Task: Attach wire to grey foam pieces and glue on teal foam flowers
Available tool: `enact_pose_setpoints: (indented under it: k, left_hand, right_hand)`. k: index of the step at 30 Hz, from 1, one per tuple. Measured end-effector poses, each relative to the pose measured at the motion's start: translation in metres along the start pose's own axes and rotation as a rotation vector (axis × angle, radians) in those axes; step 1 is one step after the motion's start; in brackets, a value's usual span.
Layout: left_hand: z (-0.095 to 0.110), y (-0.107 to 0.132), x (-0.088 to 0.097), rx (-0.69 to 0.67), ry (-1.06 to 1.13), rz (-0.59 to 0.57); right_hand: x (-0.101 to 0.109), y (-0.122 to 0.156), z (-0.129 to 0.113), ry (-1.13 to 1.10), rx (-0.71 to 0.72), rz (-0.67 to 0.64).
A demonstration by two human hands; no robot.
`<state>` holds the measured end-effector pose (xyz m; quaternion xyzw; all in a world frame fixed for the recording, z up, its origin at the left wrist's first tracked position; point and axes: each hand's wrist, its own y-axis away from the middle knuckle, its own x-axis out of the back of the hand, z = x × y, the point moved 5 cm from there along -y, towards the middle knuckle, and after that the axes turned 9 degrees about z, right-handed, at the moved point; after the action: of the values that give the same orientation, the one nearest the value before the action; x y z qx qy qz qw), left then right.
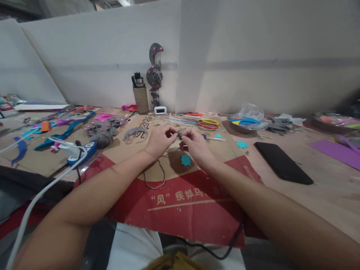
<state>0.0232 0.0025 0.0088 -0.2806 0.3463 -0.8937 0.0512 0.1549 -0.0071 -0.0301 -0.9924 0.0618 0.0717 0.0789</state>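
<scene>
Over the cardboard sheet [174, 170] I am pinching a small teal piece [179, 134] between my left hand [159, 140] and right hand [195, 144], fingertips closed on it. Holding it low and steady should help.

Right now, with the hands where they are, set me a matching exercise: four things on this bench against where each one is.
Things:
1. small piece
2. phone
3. bottle
4. scissors

Places:
A. standing by the back wall
B. pinched between the left hand and the right hand
C. lying flat, out to the right of the right hand
D. on the cardboard, just beyond the hands

Pairs: 1-B, 2-C, 3-A, 4-D
</scene>
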Motion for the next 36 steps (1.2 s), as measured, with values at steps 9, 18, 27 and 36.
enact_pose_setpoints:
  k: [9,18,27,36]
  left_hand:
    - [-0.003,0.005,-0.010,0.201,0.282,-0.103]
    - [-0.002,0.005,-0.008,0.178,0.260,-0.106]
    - [-0.003,0.004,-0.010,0.273,0.356,-0.091]
    - [-0.001,0.003,-0.006,0.293,0.403,-0.057]
  right_hand:
    - [0.001,-0.002,0.001,0.036,0.013,-0.013]
    - [0.001,-0.002,0.001,0.050,0.078,-0.022]
    - [0.004,0.001,-0.006,0.206,0.155,0.021]
    - [0.003,0.003,-0.014,0.297,0.248,0.054]
